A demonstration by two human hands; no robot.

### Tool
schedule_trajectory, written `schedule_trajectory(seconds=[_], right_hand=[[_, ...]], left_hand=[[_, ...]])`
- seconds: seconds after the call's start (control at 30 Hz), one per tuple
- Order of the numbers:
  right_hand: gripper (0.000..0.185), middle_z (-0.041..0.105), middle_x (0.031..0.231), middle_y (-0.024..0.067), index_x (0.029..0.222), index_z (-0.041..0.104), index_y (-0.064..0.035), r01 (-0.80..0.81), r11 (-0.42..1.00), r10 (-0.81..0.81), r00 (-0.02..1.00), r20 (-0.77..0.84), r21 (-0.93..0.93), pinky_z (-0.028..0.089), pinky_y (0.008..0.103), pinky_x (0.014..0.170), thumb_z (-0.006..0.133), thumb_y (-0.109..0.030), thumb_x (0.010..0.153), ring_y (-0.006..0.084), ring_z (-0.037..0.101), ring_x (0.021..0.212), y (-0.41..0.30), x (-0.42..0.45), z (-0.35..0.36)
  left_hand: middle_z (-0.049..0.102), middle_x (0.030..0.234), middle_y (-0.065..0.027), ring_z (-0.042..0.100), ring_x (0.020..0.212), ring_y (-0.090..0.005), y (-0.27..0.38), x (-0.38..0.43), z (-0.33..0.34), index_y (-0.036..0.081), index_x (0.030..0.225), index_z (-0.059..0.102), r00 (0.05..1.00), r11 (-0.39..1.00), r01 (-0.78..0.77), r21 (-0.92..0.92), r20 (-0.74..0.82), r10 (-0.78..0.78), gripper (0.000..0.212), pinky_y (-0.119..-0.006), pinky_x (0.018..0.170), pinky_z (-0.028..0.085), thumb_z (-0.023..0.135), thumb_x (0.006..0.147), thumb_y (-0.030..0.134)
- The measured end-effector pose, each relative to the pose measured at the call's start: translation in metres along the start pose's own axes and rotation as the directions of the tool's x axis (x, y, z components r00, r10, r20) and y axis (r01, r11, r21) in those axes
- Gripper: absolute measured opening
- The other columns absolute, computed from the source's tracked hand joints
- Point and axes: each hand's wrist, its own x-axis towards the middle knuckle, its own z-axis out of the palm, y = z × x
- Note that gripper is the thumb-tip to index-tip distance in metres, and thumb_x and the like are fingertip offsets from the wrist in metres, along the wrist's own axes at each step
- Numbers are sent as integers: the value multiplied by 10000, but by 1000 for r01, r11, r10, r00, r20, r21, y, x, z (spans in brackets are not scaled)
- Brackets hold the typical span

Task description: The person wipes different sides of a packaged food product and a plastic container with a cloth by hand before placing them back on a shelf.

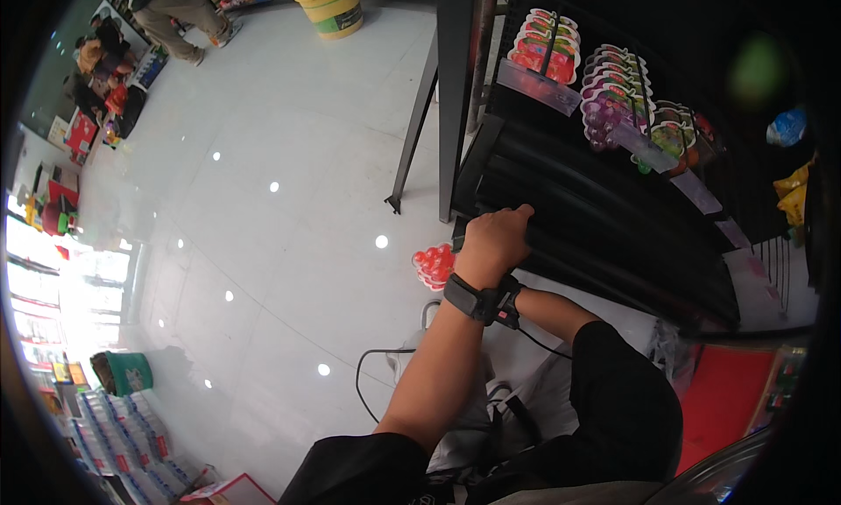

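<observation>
My left hand (493,245) is at the front of black metal shelf panels (578,203), its fingers curled and mostly turned away from view. My right forearm crosses beneath my left wrist, and my right hand is hidden behind the left one. Both wrists wear black straps. A red grape-shaped candy pack (433,266) shows just left of my left hand, above the floor; what holds it cannot be seen. Higher on the rack, red packs (543,55), purple grape-shaped packs (608,111) and green packs (670,137) hang in rows from hooks with clear label holders.
A dark metal upright (453,97) with a slanted leg stands beside the rack. Farther off are a yellow bucket (332,9), a person's legs (177,22) and several seated people. A green bin (130,372) and stacked bottle packs (125,439) are at lower left, a red panel (723,393) at lower right.
</observation>
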Motion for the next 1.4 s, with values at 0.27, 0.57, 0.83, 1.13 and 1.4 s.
schedule_trajectory(seconds=[0.27,0.57,0.83,1.13,1.4], right_hand=[[212,736,961,135,1032,680,11,-23,964,40,997,60,-263,530,365,786,686,-162,909,172,670,871,-10,7,-3],[222,708,1030,95,1132,646,-19,363,237,-121,931,343,-901,531,316,836,620,-163,965,180,668,924,-229,-138,75],[581,406,1500,129,1499,341,-83,561,-87,-981,97,171,-823,545,352,908,606,-82,982,246,652,1121,-348,-132,87],[804,293,1601,217,1591,201,-108,211,-119,-983,-163,85,-970,399,456,1120,606,-188,901,415,395,1417,-419,-75,72],[491,618,1200,156,1358,442,-95,654,267,-964,171,-206,-707,581,348,705,570,-35,888,243,706,877,-451,-66,73]], left_hand=[[689,1203,-141,659,1112,-337,11,4,-17,162,1366,560,978,994,105,-26,182,-98,627,-420,946,524,763,775,216],[694,1139,-191,653,1086,-375,-35,13,-12,107,1240,617,962,960,266,-86,-47,-270,450,-437,919,517,681,801,187],[696,1145,-177,657,1085,-383,-12,32,-7,101,1229,609,949,952,292,-93,-98,-301,411,-456,913,525,615,823,167],[707,1139,-162,660,1097,-356,-6,34,3,136,1273,611,966,965,254,-69,-39,-257,442,-438,931,518,618,834,189],[710,1158,-144,662,1113,-334,-10,27,-6,156,1267,632,963,965,262,5,58,-262,416,-433,946,522,598,853,169]])
